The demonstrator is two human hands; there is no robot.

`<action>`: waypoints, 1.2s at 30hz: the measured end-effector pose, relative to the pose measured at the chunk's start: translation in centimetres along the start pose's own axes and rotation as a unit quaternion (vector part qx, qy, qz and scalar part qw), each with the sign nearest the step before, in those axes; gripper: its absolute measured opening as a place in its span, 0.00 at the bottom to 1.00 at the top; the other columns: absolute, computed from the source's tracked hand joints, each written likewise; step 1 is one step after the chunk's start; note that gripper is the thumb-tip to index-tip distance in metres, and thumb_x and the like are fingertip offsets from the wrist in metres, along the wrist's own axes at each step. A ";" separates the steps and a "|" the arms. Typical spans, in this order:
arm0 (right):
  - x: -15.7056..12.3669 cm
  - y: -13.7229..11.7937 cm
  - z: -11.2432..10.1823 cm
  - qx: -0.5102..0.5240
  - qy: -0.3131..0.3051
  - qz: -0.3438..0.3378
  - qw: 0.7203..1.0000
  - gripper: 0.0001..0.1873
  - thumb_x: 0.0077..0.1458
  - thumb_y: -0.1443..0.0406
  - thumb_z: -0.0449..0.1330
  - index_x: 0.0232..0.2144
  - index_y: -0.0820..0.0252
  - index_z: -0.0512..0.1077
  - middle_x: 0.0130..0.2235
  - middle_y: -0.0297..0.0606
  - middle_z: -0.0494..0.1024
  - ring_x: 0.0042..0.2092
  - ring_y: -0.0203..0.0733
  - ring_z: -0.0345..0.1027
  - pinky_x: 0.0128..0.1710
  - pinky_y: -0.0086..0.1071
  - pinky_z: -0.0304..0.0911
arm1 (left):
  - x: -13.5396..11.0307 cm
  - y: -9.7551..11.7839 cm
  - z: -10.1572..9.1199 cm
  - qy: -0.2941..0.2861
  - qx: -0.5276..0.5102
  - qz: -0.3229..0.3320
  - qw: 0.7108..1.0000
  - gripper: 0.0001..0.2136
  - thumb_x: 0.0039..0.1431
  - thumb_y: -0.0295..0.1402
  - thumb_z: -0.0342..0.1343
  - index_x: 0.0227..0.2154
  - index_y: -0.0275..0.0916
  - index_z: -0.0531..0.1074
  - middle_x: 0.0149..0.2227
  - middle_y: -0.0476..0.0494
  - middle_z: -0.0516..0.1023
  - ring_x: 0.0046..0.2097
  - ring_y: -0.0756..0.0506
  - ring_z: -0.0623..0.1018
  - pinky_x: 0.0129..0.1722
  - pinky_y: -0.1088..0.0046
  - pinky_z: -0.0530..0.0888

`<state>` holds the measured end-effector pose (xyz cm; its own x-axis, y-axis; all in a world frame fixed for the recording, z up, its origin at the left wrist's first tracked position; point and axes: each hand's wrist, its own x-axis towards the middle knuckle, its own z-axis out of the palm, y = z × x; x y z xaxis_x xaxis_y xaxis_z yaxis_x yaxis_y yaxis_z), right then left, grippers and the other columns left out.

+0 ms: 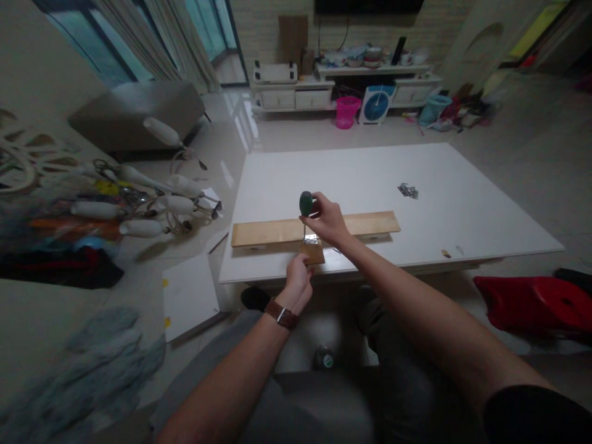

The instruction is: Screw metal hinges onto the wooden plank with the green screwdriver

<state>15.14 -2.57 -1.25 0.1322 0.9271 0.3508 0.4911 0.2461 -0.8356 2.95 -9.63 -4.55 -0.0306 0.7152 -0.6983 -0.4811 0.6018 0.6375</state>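
My right hand [326, 219] grips a screwdriver [306, 203] by its green handle. The shaft points down at a metal hinge [311, 239], which lies where a long wooden board [266, 233] meets a small wooden block [313, 251]. My left hand [300, 274] holds the near end of that block, fingers closed on it. The board lies lengthwise across the white tabletop [324, 172], near its front edge. Whether the tip sits in a screw is too small to tell.
A pile of metal hinges [407, 190] lies at the table's right. Small bits [445, 253] are near the front edge. A red plastic stool [531, 305] stands at the right, a white panel [192, 296] and lamp parts [157, 203] at the left.
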 end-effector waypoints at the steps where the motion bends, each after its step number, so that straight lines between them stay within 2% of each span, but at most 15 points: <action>1: -0.1 0.0 0.0 -0.002 -0.004 -0.005 1.000 0.17 0.51 0.67 0.66 0.43 0.54 0.70 0.34 0.34 0.80 0.36 0.42 0.78 0.38 0.36 0.73 | -0.1 0.1 0.0 0.001 0.001 0.000 1.000 0.05 0.49 0.23 0.56 0.27 0.39 0.71 0.33 0.48 0.76 0.37 0.48 0.73 0.38 0.70 0.67; 4: -0.1 0.0 0.0 -0.021 -0.006 -0.004 1.000 0.15 0.52 0.66 0.66 0.42 0.54 0.69 0.33 0.33 0.79 0.35 0.42 0.76 0.37 0.36 0.72 | -0.4 0.2 0.2 0.004 0.003 0.001 1.000 0.05 0.49 0.22 0.55 0.26 0.39 0.70 0.32 0.47 0.75 0.38 0.47 0.72 0.39 0.69 0.67; 11: 0.3 0.5 0.0 -0.033 0.009 0.026 0.999 0.22 0.47 0.63 0.73 0.42 0.53 0.69 0.32 0.31 0.78 0.34 0.43 0.74 0.38 0.38 0.70 | -0.5 0.3 0.2 0.016 0.002 -0.007 1.000 0.07 0.50 0.20 0.55 0.27 0.39 0.69 0.33 0.48 0.76 0.39 0.47 0.73 0.41 0.69 0.68; 15: 0.3 0.6 0.2 -0.006 0.001 0.028 1.000 0.23 0.48 0.66 0.70 0.46 0.53 0.69 0.33 0.32 0.79 0.36 0.44 0.77 0.39 0.38 0.71 | -0.3 0.3 0.1 0.015 0.000 -0.006 1.000 0.07 0.50 0.20 0.55 0.27 0.39 0.69 0.34 0.48 0.76 0.39 0.47 0.73 0.40 0.68 0.69; 18: 0.2 0.6 0.4 0.014 -0.015 0.019 1.000 0.20 0.50 0.67 0.66 0.45 0.52 0.68 0.35 0.34 0.80 0.37 0.43 0.77 0.39 0.37 0.72 | -0.3 0.2 0.0 0.006 0.002 -0.006 1.000 0.06 0.48 0.22 0.56 0.27 0.40 0.69 0.33 0.48 0.76 0.39 0.47 0.74 0.39 0.69 0.68; 21: 0.1 0.6 0.3 -0.003 -0.013 0.021 1.000 0.19 0.50 0.66 0.67 0.43 0.52 0.67 0.33 0.32 0.79 0.35 0.43 0.76 0.37 0.37 0.71 | -0.4 0.3 0.0 -0.003 0.004 -0.002 1.000 0.06 0.47 0.23 0.57 0.27 0.40 0.69 0.33 0.48 0.76 0.39 0.47 0.74 0.40 0.69 0.68; 27: 0.1 0.5 0.0 -0.035 0.020 0.025 0.999 0.24 0.46 0.65 0.72 0.44 0.53 0.69 0.30 0.29 0.76 0.33 0.42 0.74 0.37 0.37 0.69 | -0.5 0.3 0.1 0.009 0.009 -0.001 1.000 0.06 0.49 0.21 0.55 0.26 0.39 0.69 0.33 0.48 0.76 0.38 0.47 0.73 0.41 0.67 0.68; 32: 0.2 0.6 0.3 0.017 -0.005 0.026 1.000 0.24 0.48 0.67 0.67 0.48 0.52 0.69 0.33 0.30 0.79 0.37 0.42 0.77 0.40 0.36 0.73 | -0.2 0.2 0.0 -0.002 0.007 0.000 1.000 0.06 0.48 0.22 0.57 0.27 0.39 0.69 0.34 0.47 0.76 0.39 0.46 0.74 0.40 0.68 0.68; 36: 0.2 0.8 0.5 0.017 -0.011 0.010 1.000 0.20 0.49 0.67 0.66 0.45 0.53 0.68 0.35 0.32 0.79 0.37 0.41 0.76 0.39 0.35 0.72 | -0.1 0.1 0.0 0.002 0.008 0.002 1.000 0.06 0.47 0.23 0.57 0.27 0.39 0.69 0.34 0.47 0.77 0.40 0.46 0.75 0.40 0.69 0.69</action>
<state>15.13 -2.09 -2.06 0.1225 0.9376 0.3256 0.4595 0.2372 -0.8559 2.85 -9.65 -4.37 -0.0356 0.7157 -0.6975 -0.4674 0.6050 0.6446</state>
